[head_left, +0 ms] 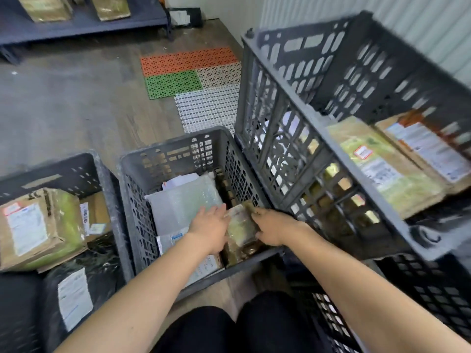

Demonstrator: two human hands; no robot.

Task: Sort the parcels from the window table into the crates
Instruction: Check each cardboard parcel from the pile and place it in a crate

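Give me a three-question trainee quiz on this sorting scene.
1. True or false: both hands are on one small parcel inside the middle crate.
2. Which crate stands highest? A) left crate B) middle crate C) right crate
3. Fill in: the mat tile nearest the shelf is ____.

Key:
1. True: left hand and right hand flank it.
2. C
3. Orange: mat.

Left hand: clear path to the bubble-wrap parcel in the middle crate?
Probably yes. The left hand already sits inside the middle crate, beside the bubble-wrap parcel, whose top is uncovered. It would first have to leave the small parcel.
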